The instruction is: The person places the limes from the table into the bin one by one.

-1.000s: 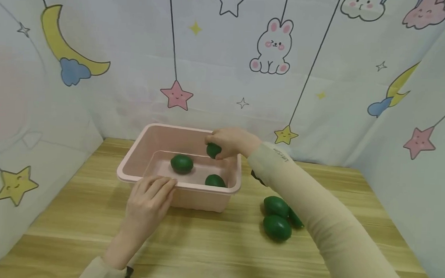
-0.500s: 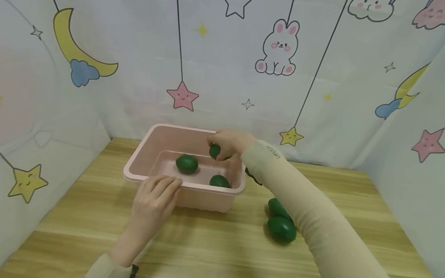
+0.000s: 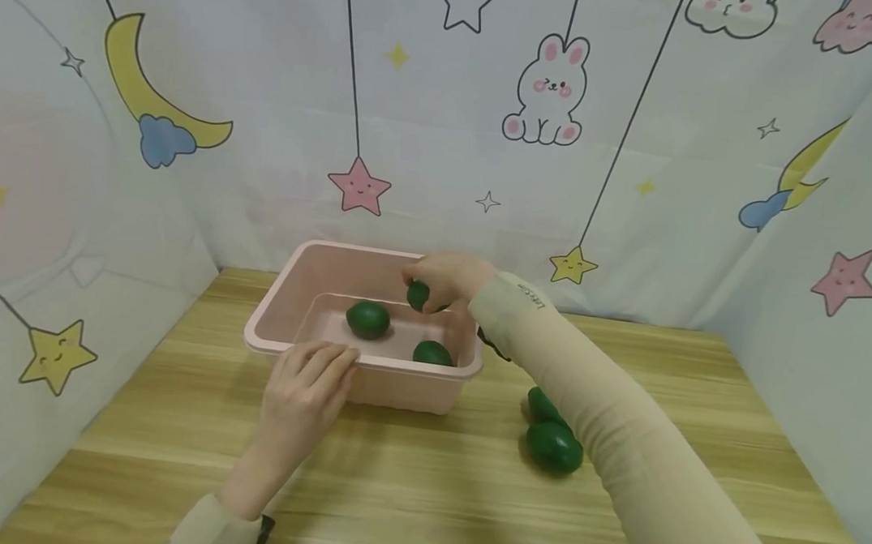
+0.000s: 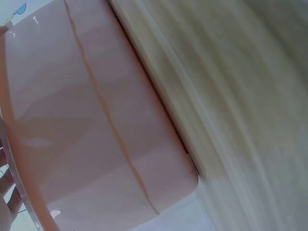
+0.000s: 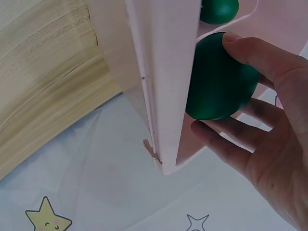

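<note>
My right hand [image 3: 452, 278] holds a smooth, dark green oval fruit [image 5: 221, 82] inside the right end of a pink plastic basin [image 3: 394, 392]. In the right wrist view, the thumb lies on one side of this fruit and the fingers on the other. Two similar fruits, one near the middle [image 3: 368, 320] and one by the near wall [image 3: 433, 353], lie on the basin's floor. My left hand [image 3: 306, 392] grips the near rim with its fingers bent over it; its thumb is hidden. The left wrist view shows mostly the basin's outer wall [image 4: 96, 120].
On the wooden table [image 3: 412, 490], more green fruits [image 3: 554, 447] sit together right of the basin, partly hidden by my right forearm. A white cloth with cartoon prints [image 3: 442, 142] stands close behind the basin and along both sides.
The right hand stays inside the basin's right end with the fruit, lowering slightly at most. The head view has shifted a little. The left hand keeps its place on the rim.
</note>
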A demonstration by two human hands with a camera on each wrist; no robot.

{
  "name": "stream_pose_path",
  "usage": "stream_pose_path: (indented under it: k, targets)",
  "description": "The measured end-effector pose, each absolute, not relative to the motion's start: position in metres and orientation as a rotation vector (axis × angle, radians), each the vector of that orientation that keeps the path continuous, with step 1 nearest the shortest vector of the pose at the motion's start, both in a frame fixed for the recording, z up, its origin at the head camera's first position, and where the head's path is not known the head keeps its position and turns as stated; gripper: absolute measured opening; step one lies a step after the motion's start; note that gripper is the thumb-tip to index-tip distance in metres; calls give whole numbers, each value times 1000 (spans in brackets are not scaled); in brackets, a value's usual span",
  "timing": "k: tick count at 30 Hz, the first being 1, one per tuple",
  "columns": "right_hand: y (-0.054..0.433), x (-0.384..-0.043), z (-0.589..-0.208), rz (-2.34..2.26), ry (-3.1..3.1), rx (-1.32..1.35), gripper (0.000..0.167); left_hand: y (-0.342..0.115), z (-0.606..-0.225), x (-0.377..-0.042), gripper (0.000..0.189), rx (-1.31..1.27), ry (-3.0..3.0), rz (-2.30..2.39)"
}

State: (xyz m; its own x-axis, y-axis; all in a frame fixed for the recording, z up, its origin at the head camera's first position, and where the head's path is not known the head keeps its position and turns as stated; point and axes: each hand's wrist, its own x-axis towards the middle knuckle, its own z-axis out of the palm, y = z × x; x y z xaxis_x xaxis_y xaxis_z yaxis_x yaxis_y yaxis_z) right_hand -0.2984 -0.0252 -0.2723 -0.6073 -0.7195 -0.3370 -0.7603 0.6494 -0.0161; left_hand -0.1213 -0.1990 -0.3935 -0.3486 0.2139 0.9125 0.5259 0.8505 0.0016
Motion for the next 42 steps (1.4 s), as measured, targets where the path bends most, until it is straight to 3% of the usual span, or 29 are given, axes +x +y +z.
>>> stream_pose_path:
  k: [42]
  targets:
    - [7,-291,-254,29,2596,-1137,35,-199,-395,-122,26,-546,-1933,-361]
